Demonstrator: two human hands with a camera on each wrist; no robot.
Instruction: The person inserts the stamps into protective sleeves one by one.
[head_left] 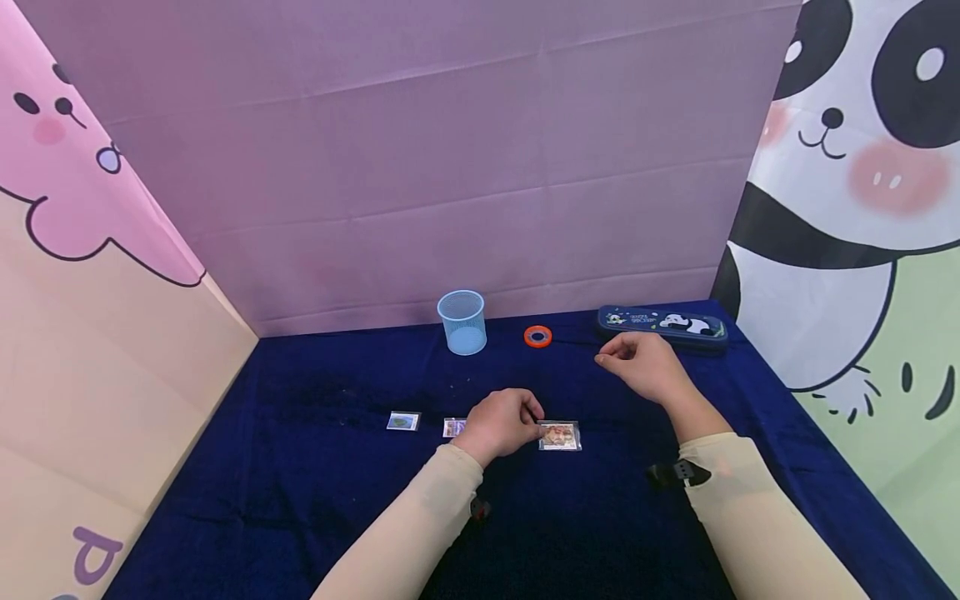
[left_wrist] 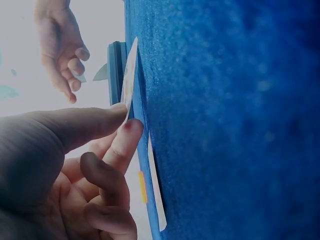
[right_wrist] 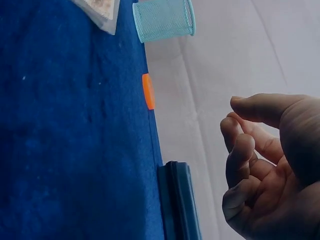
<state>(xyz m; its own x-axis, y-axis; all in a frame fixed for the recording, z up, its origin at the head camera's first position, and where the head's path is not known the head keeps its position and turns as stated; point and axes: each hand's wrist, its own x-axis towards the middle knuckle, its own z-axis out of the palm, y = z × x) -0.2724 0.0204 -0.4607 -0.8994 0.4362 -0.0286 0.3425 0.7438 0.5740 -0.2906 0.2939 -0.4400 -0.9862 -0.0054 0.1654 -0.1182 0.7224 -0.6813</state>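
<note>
My left hand (head_left: 501,423) pinches the left edge of a small flat picture packet (head_left: 559,435) with a clear border, between thumb and fingertip. In the left wrist view that packet (left_wrist: 130,77) stands tilted, its far end just off the blue cloth. Two similar packets lie to the left: a green-blue one (head_left: 403,421), and a purplish one (head_left: 453,427) partly hidden by my left hand. My right hand (head_left: 645,365) hovers in front of the pencil case (head_left: 663,325), fingers loosely bent. Nothing shows between its thumb and fingers in the right wrist view.
Toward the back of the dark blue cloth (head_left: 322,500) stands a light blue mesh cup (head_left: 462,323). An orange tape roll (head_left: 537,336) lies between it and the panda-printed case. Cloth walls rise behind and on both sides.
</note>
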